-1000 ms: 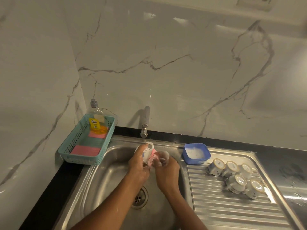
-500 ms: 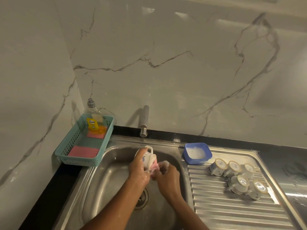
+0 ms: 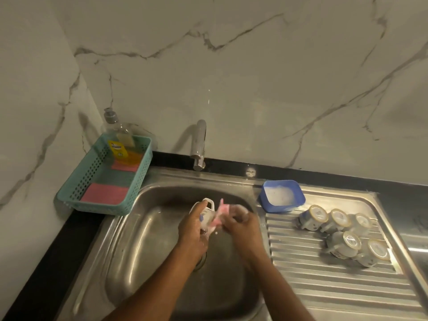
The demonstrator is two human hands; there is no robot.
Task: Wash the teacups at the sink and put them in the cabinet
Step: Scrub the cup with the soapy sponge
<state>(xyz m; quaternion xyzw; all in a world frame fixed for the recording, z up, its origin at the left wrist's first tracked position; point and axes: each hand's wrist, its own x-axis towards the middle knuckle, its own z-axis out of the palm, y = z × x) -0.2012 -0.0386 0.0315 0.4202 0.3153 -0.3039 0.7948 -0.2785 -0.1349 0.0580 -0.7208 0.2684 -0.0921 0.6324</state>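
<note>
Pink scrub pad [image 3: 221, 210], pinched in the curled fingers of the right hand [image 3: 243, 225], rubs the white teacup [image 3: 207, 210] that the left hand [image 3: 193, 228] grips over the steel sink [image 3: 139, 228]: the soaping step. Next, I judge, comes a rinse under the tap [image 3: 199, 144], then a place beside the five upturned cups [image 3: 335, 230] on the drainboard [image 3: 324, 286]. Since half a second ago the teacup has kept its spot over the drain, with more of the pad showing.

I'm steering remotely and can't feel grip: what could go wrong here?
The teacup in the left hand, against a soapy pink sponge over the steel sink, could slip and chip. The five cups crowd on the drainboard, some leaning; setting another down could knock them.
</note>
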